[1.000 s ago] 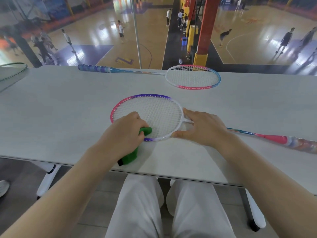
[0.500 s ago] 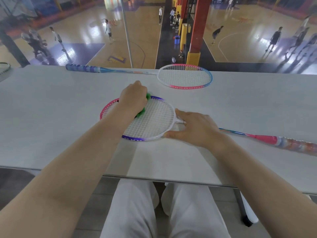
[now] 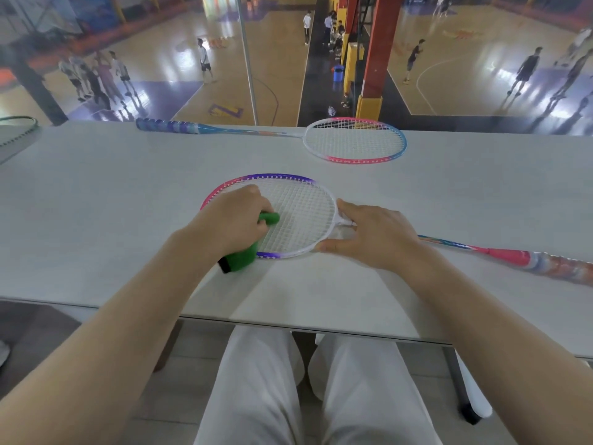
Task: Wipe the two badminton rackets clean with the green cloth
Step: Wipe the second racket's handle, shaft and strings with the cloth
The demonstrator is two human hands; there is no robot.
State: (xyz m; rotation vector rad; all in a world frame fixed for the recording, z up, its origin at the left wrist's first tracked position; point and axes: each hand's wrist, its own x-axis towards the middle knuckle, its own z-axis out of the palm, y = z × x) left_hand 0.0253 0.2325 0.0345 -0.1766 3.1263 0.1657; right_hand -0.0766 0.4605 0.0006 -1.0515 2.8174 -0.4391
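Since half a second earlier, the left hand (image 3: 234, 216), closed around the rolled green cloth (image 3: 245, 256), had come back from the far rim of the near racket (image 3: 298, 216) to its lower left edge, in the middle of the frame. The right hand (image 3: 369, 236) lay spread open, pressing the racket's throat on the table (image 3: 96, 203). The strings were, I judge, in wiping; next comes the far racket (image 3: 354, 139), upper centre.

Most of the cloth (image 3: 244, 258) is hidden inside the left hand (image 3: 236, 220), which also covers the near racket's (image 3: 298, 216) left strings. The right hand (image 3: 375, 236) hides that racket's throat; its grip runs off the right edge. Left of it, a third racket (image 3: 17, 125) is cropped.
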